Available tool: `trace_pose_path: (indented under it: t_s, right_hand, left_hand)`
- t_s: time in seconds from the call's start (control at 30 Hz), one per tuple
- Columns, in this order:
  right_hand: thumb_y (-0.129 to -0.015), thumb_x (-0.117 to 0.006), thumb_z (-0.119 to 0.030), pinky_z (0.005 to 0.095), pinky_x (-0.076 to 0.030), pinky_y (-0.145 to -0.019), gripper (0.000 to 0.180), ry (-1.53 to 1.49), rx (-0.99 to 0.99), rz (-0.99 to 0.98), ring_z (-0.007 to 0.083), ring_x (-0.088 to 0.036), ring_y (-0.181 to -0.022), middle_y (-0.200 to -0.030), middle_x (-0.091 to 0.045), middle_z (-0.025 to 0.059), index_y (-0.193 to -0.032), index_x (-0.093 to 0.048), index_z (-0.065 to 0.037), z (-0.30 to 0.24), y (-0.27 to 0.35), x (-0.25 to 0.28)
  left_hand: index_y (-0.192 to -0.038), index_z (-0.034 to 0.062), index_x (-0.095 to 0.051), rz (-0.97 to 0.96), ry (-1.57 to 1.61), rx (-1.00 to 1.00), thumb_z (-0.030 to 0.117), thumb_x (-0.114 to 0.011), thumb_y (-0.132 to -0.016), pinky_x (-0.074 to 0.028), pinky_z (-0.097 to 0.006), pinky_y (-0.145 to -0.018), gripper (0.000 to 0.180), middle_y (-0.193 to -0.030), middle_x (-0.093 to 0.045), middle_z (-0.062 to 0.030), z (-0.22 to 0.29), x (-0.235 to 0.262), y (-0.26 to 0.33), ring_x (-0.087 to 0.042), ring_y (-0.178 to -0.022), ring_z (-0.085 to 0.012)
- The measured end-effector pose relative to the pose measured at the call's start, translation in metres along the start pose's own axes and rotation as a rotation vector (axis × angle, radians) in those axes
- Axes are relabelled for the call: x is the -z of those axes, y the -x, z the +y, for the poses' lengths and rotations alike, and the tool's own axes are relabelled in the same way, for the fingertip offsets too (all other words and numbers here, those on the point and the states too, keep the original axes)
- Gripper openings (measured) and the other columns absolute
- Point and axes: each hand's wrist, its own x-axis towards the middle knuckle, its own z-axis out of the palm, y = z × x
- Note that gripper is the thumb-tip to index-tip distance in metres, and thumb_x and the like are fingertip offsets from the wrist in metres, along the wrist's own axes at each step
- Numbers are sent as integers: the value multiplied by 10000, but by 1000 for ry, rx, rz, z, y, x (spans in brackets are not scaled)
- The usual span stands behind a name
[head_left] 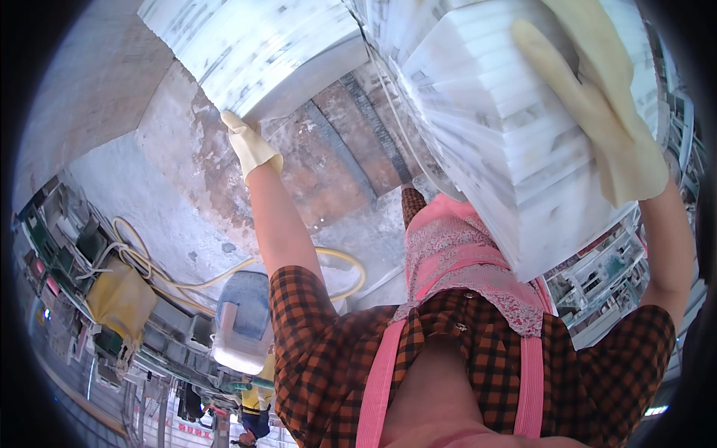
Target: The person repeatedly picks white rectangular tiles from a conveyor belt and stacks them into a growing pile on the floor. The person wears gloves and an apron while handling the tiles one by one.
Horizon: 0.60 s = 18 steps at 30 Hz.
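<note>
My left hand (249, 144), in a cream rubber glove, is closed at the lower corner of a white, layered-looking slab or stack (254, 52). Its fingertips are partly hidden against that edge. Close in front of me on the right stands a large white block (478, 127) with streaked, blurred faces and a sharp upright edge. My right hand (597, 112), gloved alike, lies against the block's right face with thumb and fingers spread. The upper fingers run out of the picture. What the white pieces are made of I cannot tell.
Below lies a stained brown and grey floor (179, 164) with two dark strips. A yellow hose (351, 261) curls by a blue and white container (243, 321). A yellow cloth-like piece (123, 299) hangs at the left. Racks (605, 276) stand at the right; another person (254, 411) is far behind.
</note>
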Motion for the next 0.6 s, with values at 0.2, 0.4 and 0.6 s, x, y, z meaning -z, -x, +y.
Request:
trace_pose_path:
  t_s: [0.2, 0.4, 0.6]
  right_hand:
    - [-926, -537, -157, 458, -230, -1178, 504, 19, -30, -1, 345, -347, -1405, -1464, -428, 218, -1388, -463, 29, 5, 2, 1]
    - [-928, -557, -191, 447, -248, -1170, 489, -22, -69, 57, 355, -363, -1391, -1447, -454, 208, -1383, -494, -21, -12, 13, 8]
    - [-944, -563, -218, 412, -372, -1082, 413, 161, 37, 282, 329, -497, -1280, -1329, -569, 195, -1309, -571, -25, -25, 33, -12]
  left_hand:
    - [-1264, -21, -514, 69, -28, 131, 577, -347, -996, -469, -354, -879, 677, -1137, -614, -113, 1, 4, -12, -596, -993, -211]
    - [-1330, -16, -520, 255, -498, 509, 688, -382, -935, -471, -403, -844, 819, -1154, -628, -163, -93, 106, 72, -590, -975, -279]
    - [-1026, -12, -571, 362, -291, 581, 534, -470, -971, -464, -388, -651, 558, -774, -548, -74, -257, 225, 417, -522, -701, -229]
